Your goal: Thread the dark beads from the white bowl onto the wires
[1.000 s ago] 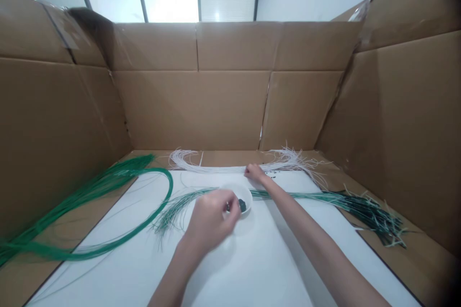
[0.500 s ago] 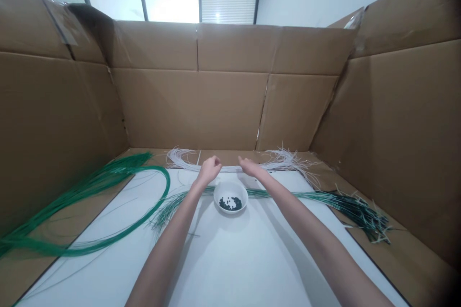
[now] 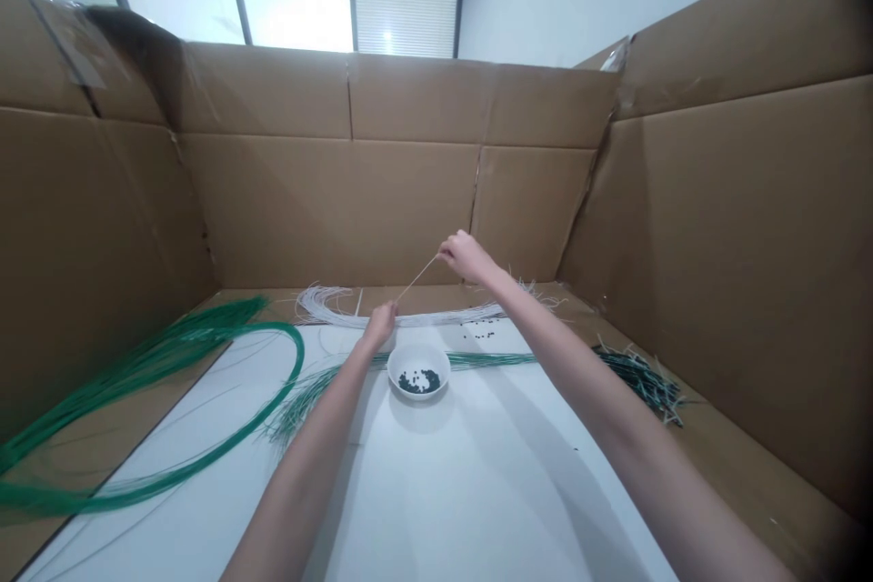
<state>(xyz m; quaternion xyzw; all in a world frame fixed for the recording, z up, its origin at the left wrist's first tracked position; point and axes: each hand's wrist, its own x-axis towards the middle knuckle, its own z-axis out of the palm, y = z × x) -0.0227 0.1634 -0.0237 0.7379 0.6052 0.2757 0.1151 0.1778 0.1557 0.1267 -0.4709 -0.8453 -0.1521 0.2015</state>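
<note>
A thin pale strand (image 3: 417, 278) stretches taut and slanting between my two hands. My left hand (image 3: 380, 325) is closed on its lower end, just above and left of the white bowl. My right hand (image 3: 466, 256) pinches the upper end, raised in front of the cardboard wall. The white bowl (image 3: 418, 352) holds many small dark pieces (image 3: 421, 381), like beads. Behind it lies a curved bundle of white strands (image 3: 436, 320). A bundle of green strands (image 3: 491, 359) runs across the table behind the bowl, partly hidden by my arms.
Cardboard walls (image 3: 306, 209) enclose the white tabletop (image 3: 436, 482) at the back and both sides. At left a large looped bundle of green wire (image 3: 225, 441) overhangs the table. Dark-tipped strand ends (image 3: 645, 385) lie at right. Several small dark pieces (image 3: 484, 335) are scattered behind the bowl.
My right hand has risen, pulling the strand taut from my left hand. Scattered dark pieces behind the bowl now show more plainly. The view has shifted slightly to the right.
</note>
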